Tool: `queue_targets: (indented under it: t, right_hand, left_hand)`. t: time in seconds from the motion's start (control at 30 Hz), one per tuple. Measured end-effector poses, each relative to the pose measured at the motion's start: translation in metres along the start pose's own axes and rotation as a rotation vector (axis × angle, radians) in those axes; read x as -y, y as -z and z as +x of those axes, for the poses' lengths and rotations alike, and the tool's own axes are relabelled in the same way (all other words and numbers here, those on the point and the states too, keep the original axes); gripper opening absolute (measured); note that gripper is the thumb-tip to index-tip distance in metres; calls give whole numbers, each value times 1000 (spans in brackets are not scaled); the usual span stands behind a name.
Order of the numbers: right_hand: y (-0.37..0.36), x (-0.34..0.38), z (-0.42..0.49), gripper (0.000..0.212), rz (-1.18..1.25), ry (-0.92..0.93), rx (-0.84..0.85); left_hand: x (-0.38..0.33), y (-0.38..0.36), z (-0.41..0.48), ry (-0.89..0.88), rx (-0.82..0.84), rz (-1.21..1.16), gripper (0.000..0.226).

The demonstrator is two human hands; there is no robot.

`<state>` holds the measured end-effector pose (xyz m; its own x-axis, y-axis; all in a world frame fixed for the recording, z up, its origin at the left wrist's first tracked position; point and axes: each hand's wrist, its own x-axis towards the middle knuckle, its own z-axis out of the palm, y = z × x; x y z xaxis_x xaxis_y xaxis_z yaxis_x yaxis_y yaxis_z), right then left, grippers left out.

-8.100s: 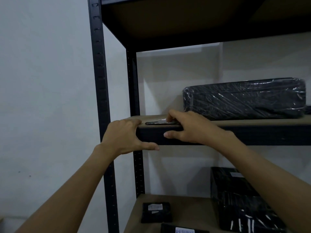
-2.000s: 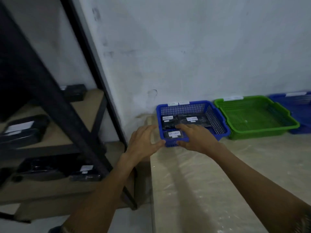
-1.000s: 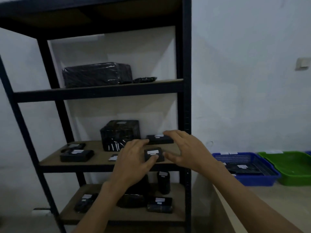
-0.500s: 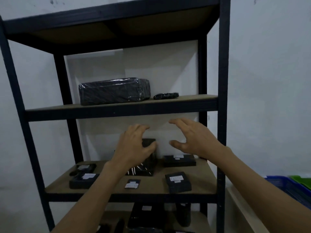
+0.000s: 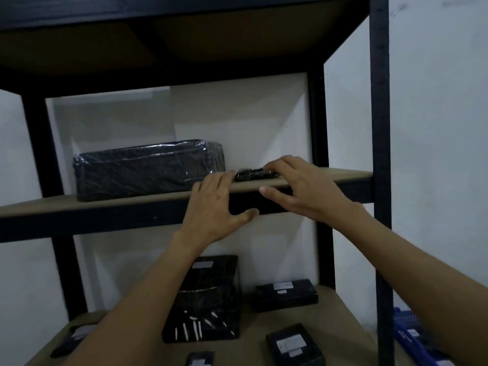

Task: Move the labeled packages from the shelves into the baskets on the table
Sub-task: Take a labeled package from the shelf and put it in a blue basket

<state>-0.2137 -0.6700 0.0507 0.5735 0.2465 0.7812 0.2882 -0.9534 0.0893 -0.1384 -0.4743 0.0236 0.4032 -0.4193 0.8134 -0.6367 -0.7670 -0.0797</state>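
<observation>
Small package [image 5: 250, 174], right end under right hand [image 5: 303, 188]

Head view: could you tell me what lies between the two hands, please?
A small black package lies on the shelf between left hand and right hand, in the head view.

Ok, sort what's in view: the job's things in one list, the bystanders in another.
Job: small black package on the upper shelf, with left hand and right hand at it; tall labeled package; flat labeled package; blue basket.
Lying about: rack post; white wall; big wrapped bundle, no label showing.
</observation>
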Motion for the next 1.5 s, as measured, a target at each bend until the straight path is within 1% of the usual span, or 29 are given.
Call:
queue_targets:
  t: [0.07, 0.13, 0.23, 0.3, 0.43, 0.5, 0.57, 0.63, 0.7, 0.87, 1.07, 1.17, 1.27, 1.37, 1.43, 1.5]
  right_hand:
    - [-6, -8, 20, 54, -37, -31, -2]
    - [-13, -16, 39, 54, -62, -79, 34]
    - [-25, -25, 61, 60, -78, -137, 153]
    - [-32, -33, 75, 63, -42, -170, 232]
    - [-46, -47, 106, 74, 5, -208, 377]
    - [-53, -52, 118, 79, 34, -266, 437]
    - [-62, -56, 125, 83, 26, -326, 532]
    - [-71, -60, 128, 83, 6, -378, 637]
    - [-75, -62, 129, 81, 11, -392, 676]
    - [-64, -60, 114, 75, -29, -344, 632]
    - [-33, -51, 80, 63, 46, -272, 509]
    - [-19, -50, 64, 55, 89, -203, 424]
    - [-9, -52, 45, 47, 193, -146, 306]
    - [-2, -55, 29, 45, 294, -81, 168]
    - [0, -55, 23, 41, 351, -74, 113]
    - [0, -55, 19, 48, 362, -90, 86]
  left_hand:
    - [9, -12, 5, -37, -31, 44, 83]
    - [14, -22, 6, -73, -131, 81, 72]
    - [17, -33, 4, -110, -276, 124, 66]
    - [18, -36, 4, -124, -322, 148, 66]
    - [16, -39, 4, -116, -365, 144, 66]
    - [15, -39, 4, -110, -378, 138, 66]
    - [14, -40, 4, -107, -386, 137, 66]
    - [15, -41, 3, -99, -382, 130, 66]
    - [14, -41, 3, -83, -372, 126, 68]
    - [13, -41, 3, -76, -374, 124, 67]
    - [13, -39, 2, -70, -352, 135, 68]
    - [12, -38, 2, -72, -352, 139, 68]
    - [11, -38, 2, -59, -342, 138, 70]
    - [11, -38, 2, -47, -336, 128, 71]
    - [10, -38, 2, -47, -337, 126, 71]
    - [11, -38, 2, -56, -341, 129, 70]
